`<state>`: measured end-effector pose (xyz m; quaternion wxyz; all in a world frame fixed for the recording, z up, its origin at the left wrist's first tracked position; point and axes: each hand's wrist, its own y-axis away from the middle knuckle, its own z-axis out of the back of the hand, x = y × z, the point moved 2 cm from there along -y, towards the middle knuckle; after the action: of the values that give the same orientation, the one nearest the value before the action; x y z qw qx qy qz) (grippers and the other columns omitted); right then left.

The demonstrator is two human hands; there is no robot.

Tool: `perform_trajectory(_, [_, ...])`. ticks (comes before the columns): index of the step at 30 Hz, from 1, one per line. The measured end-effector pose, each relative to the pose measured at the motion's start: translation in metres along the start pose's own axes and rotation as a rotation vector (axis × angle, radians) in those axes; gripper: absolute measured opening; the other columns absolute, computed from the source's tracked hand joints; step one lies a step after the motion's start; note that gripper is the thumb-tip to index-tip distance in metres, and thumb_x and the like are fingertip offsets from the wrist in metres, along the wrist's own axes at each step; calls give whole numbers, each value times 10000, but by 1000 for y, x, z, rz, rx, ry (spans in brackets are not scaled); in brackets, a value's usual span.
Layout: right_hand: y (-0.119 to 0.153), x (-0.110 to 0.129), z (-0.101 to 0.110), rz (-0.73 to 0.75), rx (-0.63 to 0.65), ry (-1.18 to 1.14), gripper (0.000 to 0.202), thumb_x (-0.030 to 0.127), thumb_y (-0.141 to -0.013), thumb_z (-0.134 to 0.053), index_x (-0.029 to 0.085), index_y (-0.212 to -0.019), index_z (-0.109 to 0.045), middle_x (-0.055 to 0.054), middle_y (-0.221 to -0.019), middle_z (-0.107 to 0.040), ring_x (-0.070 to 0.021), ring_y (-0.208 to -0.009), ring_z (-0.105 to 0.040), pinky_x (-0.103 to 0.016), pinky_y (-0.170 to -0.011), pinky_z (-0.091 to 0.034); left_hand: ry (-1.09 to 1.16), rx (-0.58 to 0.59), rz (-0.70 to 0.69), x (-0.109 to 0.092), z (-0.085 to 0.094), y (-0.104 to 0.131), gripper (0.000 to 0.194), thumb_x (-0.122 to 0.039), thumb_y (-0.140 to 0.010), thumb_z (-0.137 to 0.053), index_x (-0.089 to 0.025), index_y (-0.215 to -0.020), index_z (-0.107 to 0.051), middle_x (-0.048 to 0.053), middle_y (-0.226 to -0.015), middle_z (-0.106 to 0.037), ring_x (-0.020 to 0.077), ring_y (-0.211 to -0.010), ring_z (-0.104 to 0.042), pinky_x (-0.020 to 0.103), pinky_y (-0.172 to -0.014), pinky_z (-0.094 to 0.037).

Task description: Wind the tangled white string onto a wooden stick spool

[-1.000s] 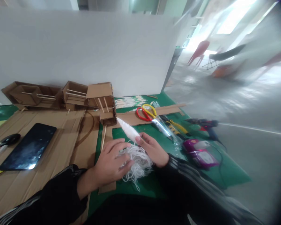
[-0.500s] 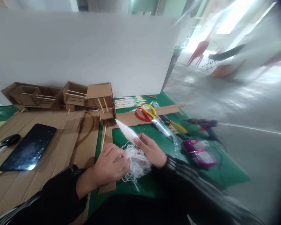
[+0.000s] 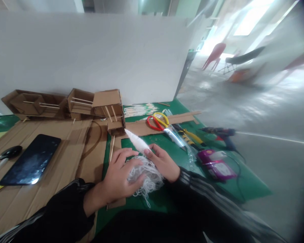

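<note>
My right hand (image 3: 164, 163) is closed round the lower end of a white cone wound with string (image 3: 137, 141), whose tip points up and to the left. Below the cone lies a loose tangle of white string (image 3: 150, 179) on the green table surface (image 3: 155, 140). My left hand (image 3: 123, 173) has its fingers spread over the left side of the tangle, and I see nothing gripped in it. Part of the tangle is hidden behind both hands.
Cardboard boxes with sticks (image 3: 108, 108) stand at the back left. A tablet (image 3: 31, 160) lies on cardboard (image 3: 68, 145). To the right are scissors (image 3: 171, 133), yellow-handled pliers (image 3: 194, 136), a purple device (image 3: 216, 165) and a drill-like tool (image 3: 221, 133).
My left hand has opened from a closed shape, its fingers now spread over the string. My right hand and the cone have hardly moved.
</note>
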<state>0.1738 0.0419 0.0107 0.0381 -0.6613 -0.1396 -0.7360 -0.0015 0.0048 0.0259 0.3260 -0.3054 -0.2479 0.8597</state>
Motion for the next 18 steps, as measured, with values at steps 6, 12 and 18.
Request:
perform_trajectory(6, [0,1,0,15,-14,18,445,635,-793,-572,205,-882,-504,61,-604,-484,-98,-508,-391,-239,-486,-333,-39,-23,-2,3,-8,0,126,-210,-795,-656,-236,-918,-667,60,-1091,-618,275,-1132,-498,437,-989,-433])
perform_trajectory(12, [-1,-1,1,7,-12,16,456,651,-790,-562,211,-886,-493,70,-578,-475,-101,-485,-393,-241,-480,-331,10,-33,-5,0,-2,-2,88,-183,-817,-634,-240,-866,-679,53,-1051,-644,263,-1114,-517,431,-979,-446])
perform_trajectory(18, [-2,0,3,35,-31,74,460,653,-800,-546,201,-878,-505,55,-595,-503,-106,-511,-408,-239,-485,-335,148,12,101,-1,6,-3,84,-196,-846,-619,-250,-870,-680,39,-1068,-660,245,-1102,-513,432,-963,-435])
